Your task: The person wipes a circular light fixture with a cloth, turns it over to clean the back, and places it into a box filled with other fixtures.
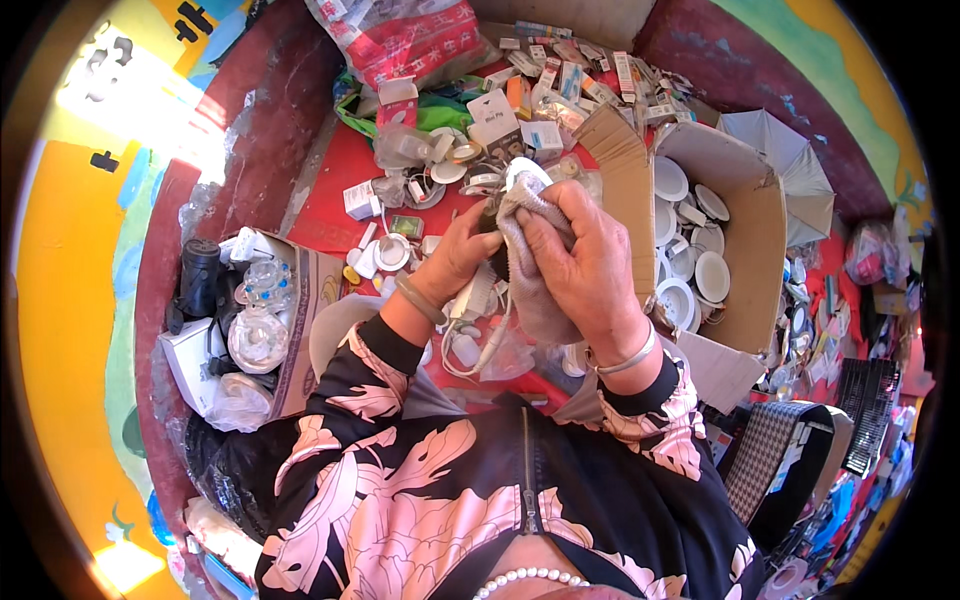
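In front of my chest, my right hand (588,262) is closed on a crumpled grey cloth (538,292), pressing it against a round white light fitting (527,172). Most of that fitting is hidden behind the cloth and fingers. My left hand (460,250) closes around the fitting's darker side, its fingertips close to the cloth. Below the left hand hang a white driver block (474,298) and a looped white cable (492,350), which appear to belong to the fitting. Loose lamp parts and a white ring-shaped light (391,252) lie beyond the left wrist.
An open cardboard box (735,300) full of round white lights stands at the right. Another box (310,310) at the left holds plastic-wrapped pieces. Small cartons (575,80) and a red-and-white bag (415,40) lie at the back on red sheeting. A black slatted crate (868,415) stands far right.
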Motion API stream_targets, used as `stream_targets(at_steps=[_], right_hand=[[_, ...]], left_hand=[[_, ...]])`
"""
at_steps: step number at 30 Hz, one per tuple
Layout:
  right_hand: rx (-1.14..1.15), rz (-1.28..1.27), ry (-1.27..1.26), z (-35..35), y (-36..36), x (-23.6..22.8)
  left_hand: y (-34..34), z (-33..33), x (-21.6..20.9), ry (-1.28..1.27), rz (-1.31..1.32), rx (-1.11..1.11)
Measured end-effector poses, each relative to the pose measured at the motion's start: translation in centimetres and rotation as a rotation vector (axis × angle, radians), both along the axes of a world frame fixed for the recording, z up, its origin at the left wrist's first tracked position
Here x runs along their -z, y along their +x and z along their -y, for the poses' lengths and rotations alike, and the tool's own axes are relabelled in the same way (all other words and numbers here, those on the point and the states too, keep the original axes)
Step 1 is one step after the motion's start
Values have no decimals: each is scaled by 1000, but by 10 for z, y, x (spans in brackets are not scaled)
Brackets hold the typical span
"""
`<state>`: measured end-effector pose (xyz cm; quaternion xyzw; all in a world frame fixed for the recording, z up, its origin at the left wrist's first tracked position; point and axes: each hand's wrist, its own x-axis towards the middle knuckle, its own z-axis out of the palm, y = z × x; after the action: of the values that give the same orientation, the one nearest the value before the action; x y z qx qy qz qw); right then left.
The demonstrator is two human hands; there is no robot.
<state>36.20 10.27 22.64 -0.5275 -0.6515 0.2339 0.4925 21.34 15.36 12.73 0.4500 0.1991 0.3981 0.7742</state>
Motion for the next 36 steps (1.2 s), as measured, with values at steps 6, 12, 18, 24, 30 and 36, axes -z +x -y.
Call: stream_targets(at_steps=[6,12,18,24,30,36], right_hand=[[102,43,-39,-11,7,15],[149,148,-136,-23,27,24],[18,-682,-271,-19,54,-6],[-287,-1118,-283,-12,78,-11],[-411,-926,-270,-23,84,11],[-732,-1009,-75,-6,74,7]], left_hand=[[-4,3,-2,152,-187,62],[-11,-1,-12,217,-197,52],[-13,-11,-12,-116,-101,-193],[-28,-15,-6,-133,271,-189],[-39,-11,-20,-134,123,-320],[-44,-13,-24,226,-9,-433]])
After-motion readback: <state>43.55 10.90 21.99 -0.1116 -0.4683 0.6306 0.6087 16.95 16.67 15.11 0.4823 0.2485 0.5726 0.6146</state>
